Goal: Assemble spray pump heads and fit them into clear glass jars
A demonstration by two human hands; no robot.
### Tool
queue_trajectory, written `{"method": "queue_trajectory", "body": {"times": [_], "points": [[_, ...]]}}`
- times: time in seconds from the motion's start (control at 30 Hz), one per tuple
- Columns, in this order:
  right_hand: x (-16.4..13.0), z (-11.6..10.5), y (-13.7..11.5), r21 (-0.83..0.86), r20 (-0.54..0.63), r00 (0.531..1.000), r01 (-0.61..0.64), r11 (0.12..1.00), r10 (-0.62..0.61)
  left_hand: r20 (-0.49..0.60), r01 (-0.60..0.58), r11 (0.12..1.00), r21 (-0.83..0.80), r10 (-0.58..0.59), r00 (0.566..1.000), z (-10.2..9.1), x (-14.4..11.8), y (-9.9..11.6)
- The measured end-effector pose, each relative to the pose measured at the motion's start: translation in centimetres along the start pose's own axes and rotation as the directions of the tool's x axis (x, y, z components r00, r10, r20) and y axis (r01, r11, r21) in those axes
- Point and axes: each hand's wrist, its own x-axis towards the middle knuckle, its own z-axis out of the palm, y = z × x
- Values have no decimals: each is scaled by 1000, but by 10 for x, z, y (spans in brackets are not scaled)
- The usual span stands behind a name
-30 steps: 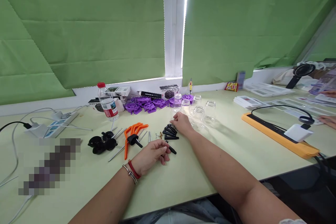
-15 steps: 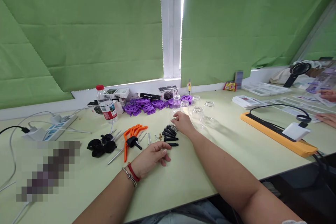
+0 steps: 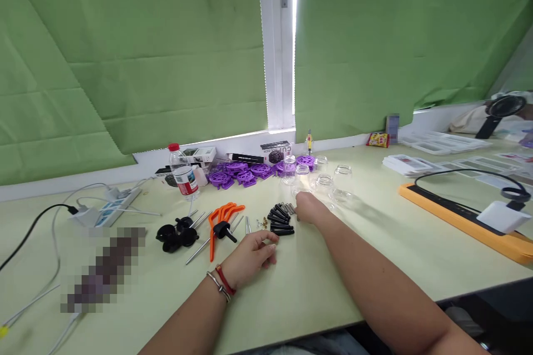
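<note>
My left hand rests on the table, fingers loosely bent and apart, holding nothing. Just beyond its fingertips lie several short black rods in a fanned row. My right hand is closed and turned down beside a small pile of metal springs; its fingertips, and whatever they may hold, are hidden. Small brass-coloured pieces lie left of the rods. Several orange hooked parts lie further left, with a black knob with a stem on them. Clear jars stand beyond my right hand.
Purple plastic parts are heaped near the window. A bottle with a red cap stands beside boxes. Black round cups and metal rods lie at left. A yellow power strip and white cards are at right.
My right hand has drawn back slightly toward me and turned its knuckles up over the side of the springs. My left hand stays near the black rods. The view has shifted left.
</note>
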Motion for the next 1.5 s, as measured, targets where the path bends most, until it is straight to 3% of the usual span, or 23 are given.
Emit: {"method": "queue_trajectory", "body": {"times": [0.1,0.17,0.2,0.27,0.33,0.37,0.4,0.53,0.63,0.77,0.87,0.97,1.03,1.1,1.2,1.3,1.37,1.5], "points": [[0,0,0,4,9,1000,25,1000,-25,-82,-48,998,47,52,995,-8,-2,2],[0,0,-1,12,7,999,38,999,-38,-221,-126,983,134,153,963,-24,-5,4],[0,-1,-1,19,2,999,40,999,-40,-309,-163,967,197,219,925,-34,-7,5],[0,-1,-2,39,-15,999,40,998,-39,-489,-154,913,379,338,804,-57,-12,6],[-1,-2,-4,60,-36,999,39,997,-37,-630,-2,853,523,388,673,-77,-18,6],[-2,-3,-5,71,-47,998,40,997,-36,-669,92,834,545,365,648,-85,-20,5],[-3,-3,-7,83,-57,998,44,996,-39,-683,180,813,554,320,656,-90,-21,4],[-12,-5,-16,128,-83,992,107,986,-97,-624,409,675,614,98,775,-94,-21,1],[-24,-2,-27,165,-100,979,193,967,-179,-612,422,615,666,127,781,-89,-19,1],[-46,8,-44,318,-82,936,349,881,-341,-565,307,670,676,202,800,-89,-19,0],[-61,19,-56,504,23,890,382,775,-454,-529,198,722,663,265,806,-89,-18,-1],[-69,29,-65,693,176,858,240,680,-482,-525,37,817,576,335,782,-85,-15,-2],[-71,33,-68,793,270,836,88,603,-478,-549,-103,908,407,333,767,-81,-12,-2],[-71,37,-70,856,313,815,-20,516,-488,-556,-217,956,195,290,779,-74,-9,-2],[-73,40,-72,913,320,772,-96,396,-549,-523,-333,942,-52,258,812,-63,-6,-2],[-75,41,-74,936,321,726,-146,320,-608,-506,-399,902,-167,269,819,-56,-6,-1],[-75,39,-74,943,310,737,-156,294,-600,-513,-414,886,-208,261,818,-55,-6,0],[-71,29,-71,953,271,815,-151,264,-512,-565,-423,856,-297,199,801,-57,-8,3]]}}
